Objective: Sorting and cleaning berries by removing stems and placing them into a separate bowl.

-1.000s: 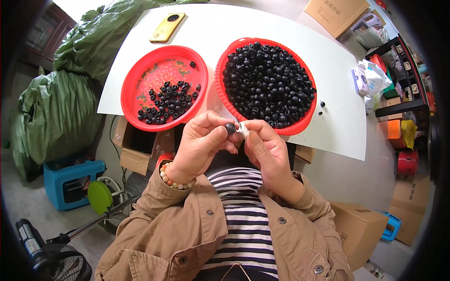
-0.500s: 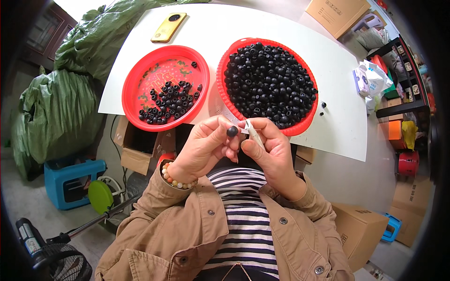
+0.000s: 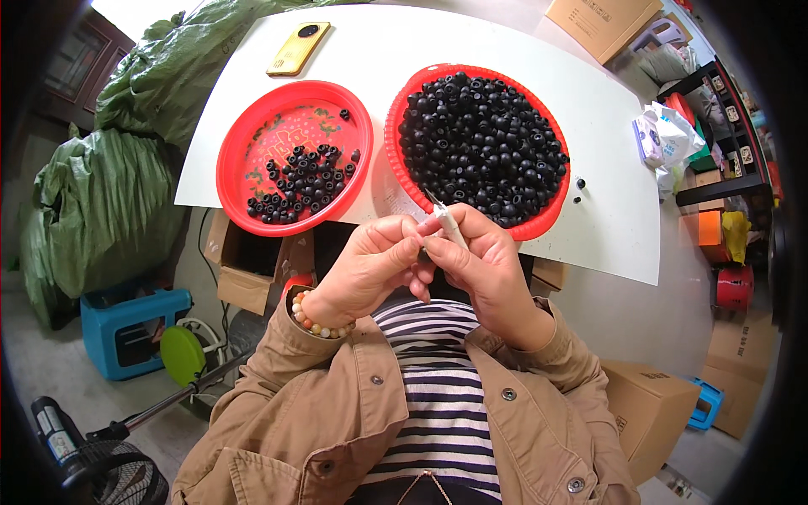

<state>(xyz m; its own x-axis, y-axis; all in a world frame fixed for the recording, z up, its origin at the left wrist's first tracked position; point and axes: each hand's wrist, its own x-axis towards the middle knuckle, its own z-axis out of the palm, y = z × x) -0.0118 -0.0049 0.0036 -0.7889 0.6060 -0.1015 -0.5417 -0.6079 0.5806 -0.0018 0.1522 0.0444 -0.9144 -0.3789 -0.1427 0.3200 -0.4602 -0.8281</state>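
Observation:
Just in front of the table edge my two hands are touching. My left hand (image 3: 383, 257) has its fingers pinched round a small black ball (image 3: 426, 253), which is mostly hidden behind the fingers and my right thumb. In my right hand (image 3: 484, 261) is a slim knife-like tool (image 3: 450, 225), wrapped in white, its thin dark metal tip sticking up. Beyond my hands stands a red basin (image 3: 392, 156) heaped with black balls (image 3: 480, 143), many with a round hollow. To its left lies a red round tray (image 3: 252, 126) holding fewer black hollowed pieces (image 3: 307, 181).
On the white table (image 3: 370, 42) lie a yellow phone (image 3: 299, 49), two loose black bits (image 3: 581, 183) and a tissue pack (image 3: 648, 141). Green sacks (image 3: 101, 210), a blue plastic stool (image 3: 135, 328) and a fan (image 3: 118, 471) stand left. Cardboard boxes (image 3: 648, 412) stand right.
The black ball, in plain sight before, has turned in behind my fingers. My hands have come closer together, and the tool's tip now shows above them.

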